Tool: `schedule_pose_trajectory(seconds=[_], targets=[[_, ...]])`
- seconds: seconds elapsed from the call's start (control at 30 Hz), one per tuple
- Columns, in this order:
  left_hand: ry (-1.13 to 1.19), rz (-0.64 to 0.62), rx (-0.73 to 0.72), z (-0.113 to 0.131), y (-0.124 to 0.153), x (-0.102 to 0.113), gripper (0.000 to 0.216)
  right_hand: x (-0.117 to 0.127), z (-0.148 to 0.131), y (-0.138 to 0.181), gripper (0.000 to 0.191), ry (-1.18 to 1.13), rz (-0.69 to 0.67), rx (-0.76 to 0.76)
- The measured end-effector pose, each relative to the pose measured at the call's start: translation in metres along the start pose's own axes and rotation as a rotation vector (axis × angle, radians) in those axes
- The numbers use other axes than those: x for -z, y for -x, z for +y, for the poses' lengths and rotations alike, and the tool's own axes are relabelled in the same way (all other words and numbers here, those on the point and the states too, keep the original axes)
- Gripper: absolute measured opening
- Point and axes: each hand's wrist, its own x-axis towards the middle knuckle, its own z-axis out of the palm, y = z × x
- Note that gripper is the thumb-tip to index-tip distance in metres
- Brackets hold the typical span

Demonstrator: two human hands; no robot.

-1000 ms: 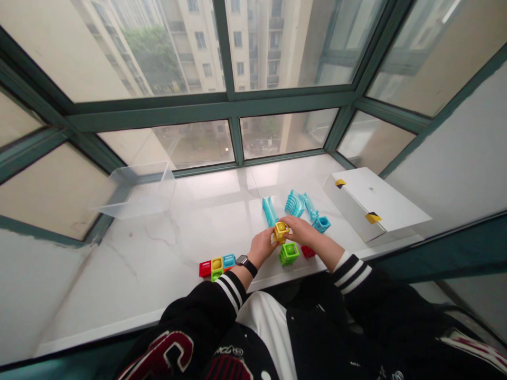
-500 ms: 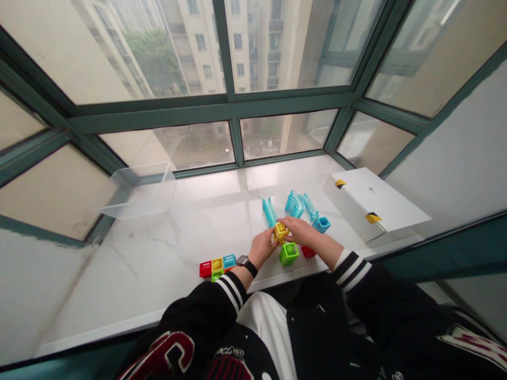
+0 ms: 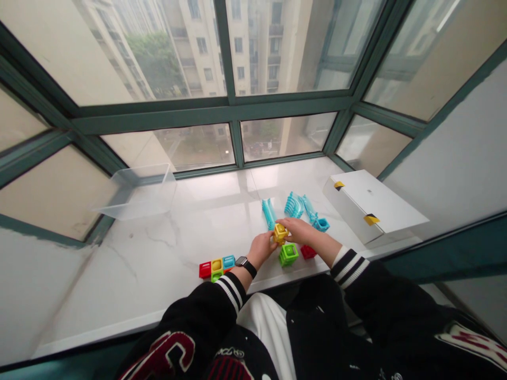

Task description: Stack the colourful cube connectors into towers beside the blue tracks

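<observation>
Between my two hands is a yellow toy block (image 3: 280,233) with a rounded hollow. My left hand (image 3: 262,248) grips it from the left, and my right hand (image 3: 297,230) closes on it from the right and top. Just below it, toward me, stands a green block (image 3: 289,255). A red block (image 3: 308,252) lies partly hidden under my right forearm. Beyond my hands rest a light-blue straight track piece (image 3: 269,213), a curved blue track piece (image 3: 294,205), a longer blue piece (image 3: 310,208) and a blue block (image 3: 321,225).
Joined red, yellow, blue and green blocks (image 3: 217,265) lie by my left wrist, partly covered by the sleeve. A clear plastic bin (image 3: 138,198) stands at the far left of the white sill. On the right is a white box (image 3: 380,203) with yellow-black tabs. Windows border the back.
Both hands keep hold of the yellow block, almost in place. The view has shifted very slightly; the other blocks stay where they were.
</observation>
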Motion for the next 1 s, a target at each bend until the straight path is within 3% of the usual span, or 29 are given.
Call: schedule_pose_trajectory(seconds=[0.43, 0.6, 0.7, 0.83, 0.9, 1.0], targets=[[-0.024, -0.011, 0.002, 0.004, 0.004, 0.003, 0.039, 0.003, -0.001, 0.000, 0.069, -0.011, 0.019, -0.001], [0.059, 0.060, 0.021, -0.006, 0.019, 0.032, 0.051, 0.002, -0.001, 0.000, 0.073, -0.022, -0.004, -0.006], [0.245, 0.237, 0.058, -0.028, 0.047, 0.067, 0.040, 0.010, -0.001, 0.002, 0.078, -0.058, -0.025, -0.024], [0.341, 0.436, 0.206, -0.074, 0.108, 0.112, 0.043, 0.035, -0.003, 0.007, 0.074, -0.154, -0.023, -0.050], [0.308, 0.499, 0.304, -0.099, 0.143, 0.125, 0.044, 0.050, -0.009, 0.010, 0.064, -0.182, 0.046, -0.042], [0.258, 0.587, 0.426, -0.133, 0.189, 0.129, 0.047, 0.065, -0.033, 0.019, 0.048, -0.185, 0.252, -0.009]])
